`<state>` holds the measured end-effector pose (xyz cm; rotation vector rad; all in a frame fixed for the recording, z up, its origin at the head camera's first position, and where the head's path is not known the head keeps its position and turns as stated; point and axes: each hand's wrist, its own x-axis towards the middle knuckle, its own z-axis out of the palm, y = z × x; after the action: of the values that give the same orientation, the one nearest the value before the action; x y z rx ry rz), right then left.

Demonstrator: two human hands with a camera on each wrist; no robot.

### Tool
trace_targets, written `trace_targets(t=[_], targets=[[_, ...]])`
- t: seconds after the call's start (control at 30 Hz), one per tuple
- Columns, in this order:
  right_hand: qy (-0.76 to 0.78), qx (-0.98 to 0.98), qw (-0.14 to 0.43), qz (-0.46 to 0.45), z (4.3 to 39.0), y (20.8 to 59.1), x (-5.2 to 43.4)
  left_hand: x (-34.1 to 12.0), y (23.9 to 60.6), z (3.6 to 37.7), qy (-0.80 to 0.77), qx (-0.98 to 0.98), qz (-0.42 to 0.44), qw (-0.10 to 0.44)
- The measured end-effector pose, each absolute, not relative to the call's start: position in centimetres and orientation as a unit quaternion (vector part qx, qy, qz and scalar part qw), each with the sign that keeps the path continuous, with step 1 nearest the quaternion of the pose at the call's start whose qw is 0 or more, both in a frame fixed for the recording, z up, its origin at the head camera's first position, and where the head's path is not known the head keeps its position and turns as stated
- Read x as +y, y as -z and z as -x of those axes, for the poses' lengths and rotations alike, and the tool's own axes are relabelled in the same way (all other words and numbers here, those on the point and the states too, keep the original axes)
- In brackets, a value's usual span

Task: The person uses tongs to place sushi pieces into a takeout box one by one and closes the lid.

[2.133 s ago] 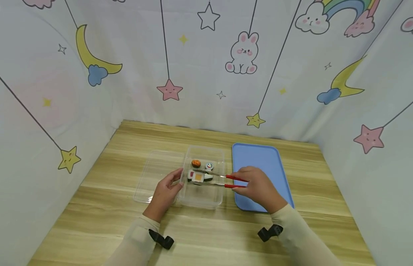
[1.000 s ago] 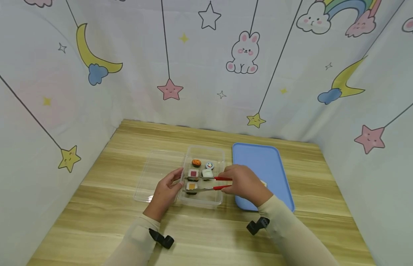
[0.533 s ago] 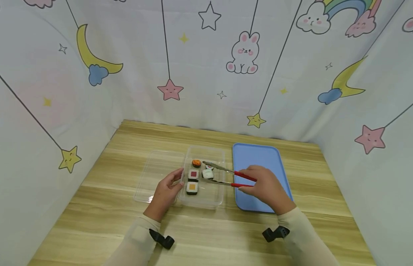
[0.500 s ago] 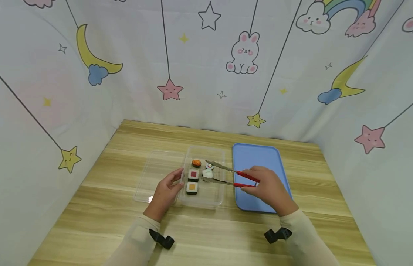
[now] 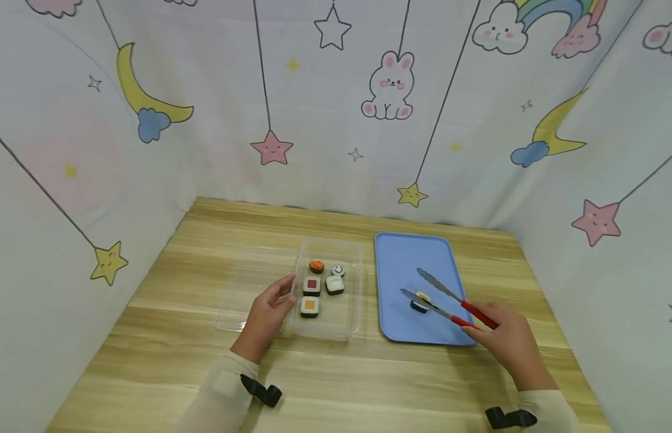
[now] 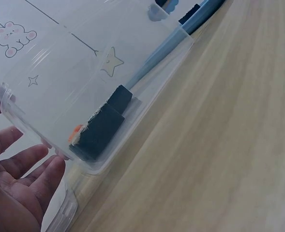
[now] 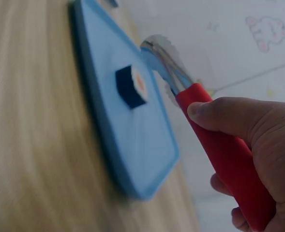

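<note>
Your right hand (image 5: 508,344) grips the red-handled tongs (image 5: 448,300), thumb curled over the handle; their metal arms stand apart above the blue tray (image 5: 406,261), with one sushi piece (image 5: 420,302) lying on the tray between the tips, not pinched. Your left hand (image 5: 266,314) rests with relaxed fingers against the near left wall of the clear box (image 5: 343,325), holding nothing. Five sushi pieces sit inside that box. Its lid (image 5: 249,282) lies flat just left of it on the table (image 5: 336,385).
</note>
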<state>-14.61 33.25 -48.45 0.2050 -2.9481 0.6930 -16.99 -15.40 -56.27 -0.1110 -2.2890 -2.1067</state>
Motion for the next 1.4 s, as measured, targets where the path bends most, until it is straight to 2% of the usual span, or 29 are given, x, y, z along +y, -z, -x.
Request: trace_targets(t=[0.5,0.73,1.03,1.2,1.4], targets=[[-0.237,-0.969,0.057,-0.045,12.7,51.1,34.7,-15.4,56.3,17.0,0.672,-0.74,0.035,0.015],[-0.242,-0.964,0.092,-0.06,12.5,51.5,34.5,-15.4,56.2,17.0,0.671,-0.741,0.034,0.019],[-0.246,-0.96,0.11,-0.073,13.2,50.0,33.5,-15.4,56.3,17.0,0.673,-0.738,0.036,0.023],[-0.262,-0.957,0.093,-0.087,14.3,48.3,32.0,-15.5,56.2,17.0,0.67,-0.741,0.034,0.02],[-0.297,-0.94,0.094,-0.141,15.7,47.3,29.0,-15.5,56.1,17.0,0.671,-0.74,0.034,0.017]])
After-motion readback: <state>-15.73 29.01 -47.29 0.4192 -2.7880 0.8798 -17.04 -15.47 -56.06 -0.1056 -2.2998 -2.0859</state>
